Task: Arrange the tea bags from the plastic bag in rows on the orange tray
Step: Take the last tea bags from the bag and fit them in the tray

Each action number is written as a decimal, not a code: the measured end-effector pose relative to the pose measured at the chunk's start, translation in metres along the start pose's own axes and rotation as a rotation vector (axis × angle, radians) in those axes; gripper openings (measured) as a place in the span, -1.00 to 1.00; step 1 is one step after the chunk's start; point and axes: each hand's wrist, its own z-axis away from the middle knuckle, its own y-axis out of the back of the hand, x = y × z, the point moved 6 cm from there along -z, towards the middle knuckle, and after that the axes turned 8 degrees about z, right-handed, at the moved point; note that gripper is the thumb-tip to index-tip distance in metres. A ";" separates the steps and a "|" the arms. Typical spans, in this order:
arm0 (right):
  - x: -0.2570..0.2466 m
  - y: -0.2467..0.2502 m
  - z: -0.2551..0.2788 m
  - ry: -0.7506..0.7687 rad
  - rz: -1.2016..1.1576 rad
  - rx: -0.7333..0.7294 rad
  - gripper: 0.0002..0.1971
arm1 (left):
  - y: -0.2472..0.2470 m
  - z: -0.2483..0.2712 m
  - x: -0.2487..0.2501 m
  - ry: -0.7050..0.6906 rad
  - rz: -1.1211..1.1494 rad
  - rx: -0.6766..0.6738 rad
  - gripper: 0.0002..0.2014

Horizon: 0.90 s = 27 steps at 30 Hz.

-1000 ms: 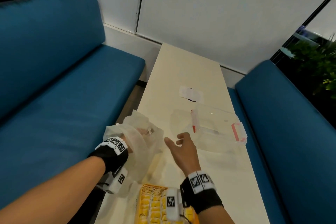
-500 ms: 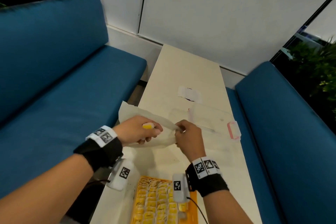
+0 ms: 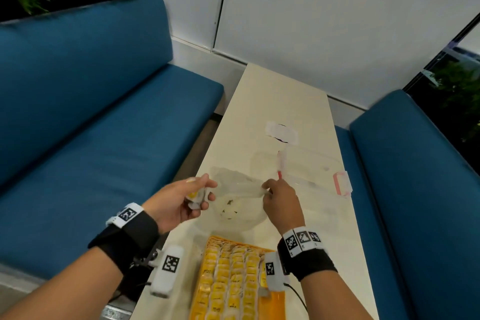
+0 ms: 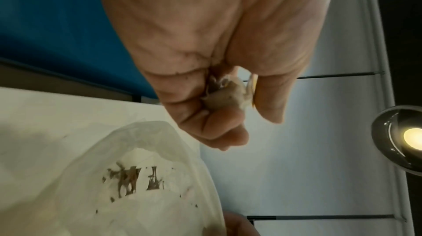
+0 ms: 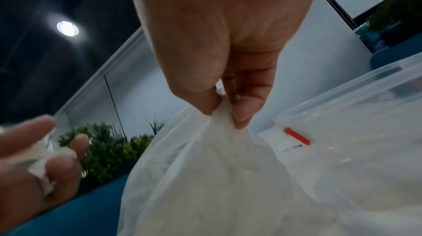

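Since a second ago, left hand (image 3: pixel 179 199) out of plastic bag (image 3: pixel 235 205), fingers curled round tea bags (image 3: pixel 196 196). Orange tray (image 3: pixel 278 304) nearest, rows filled. Beyond, right hand (image 3: pixel 280 201) pinches bag edge; clear lidded box (image 3: pixel 309 174) farther.

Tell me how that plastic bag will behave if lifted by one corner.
Likely floppy: the plastic bag bunches where the right hand pinches it. Probably very light, since only loose crumbs show inside. It may sag and spill them.
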 end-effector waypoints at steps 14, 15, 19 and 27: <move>-0.043 0.016 0.089 0.260 -0.390 -0.131 -0.74 | -0.033 0.021 -0.092 0.334 0.173 0.018 -0.27; -0.051 0.015 0.096 0.310 -0.404 -0.164 -0.76 | -0.035 0.022 -0.095 0.357 0.159 0.007 -0.22; -0.063 0.000 0.110 0.430 -0.354 -0.317 -0.61 | -0.044 0.026 -0.106 0.430 0.083 -0.033 -0.10; -0.058 0.003 0.113 0.396 -0.313 -0.231 -0.72 | -0.046 0.024 -0.106 0.395 -0.002 -0.066 -0.42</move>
